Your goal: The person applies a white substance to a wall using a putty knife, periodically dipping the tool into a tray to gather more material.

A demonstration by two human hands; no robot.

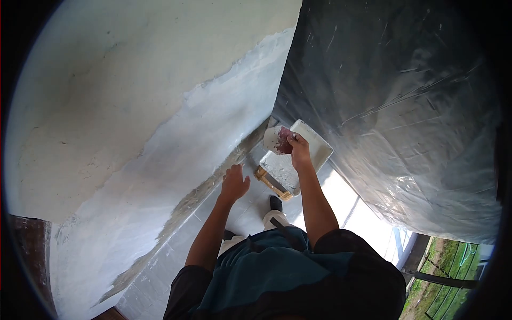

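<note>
Right hand [299,149]: yours, pinching one trowel [278,140] over one plaster tray [316,146].
Left hand [234,184]: yours, spread, empty, near the wall [160,106].

Two hands, one trowel [276,140], one plaster tray [314,152], one wall [133,106], one plastic sheet [405,106]

Looked like a building site mid-plastering: half-skimmed wall [160,106] with fresh white coat over bare render, plastic sheeting [405,106] hung as dust cover, plaster-caked tray [320,146] on the floor, grass [453,277] visible outside past the edge.
</note>
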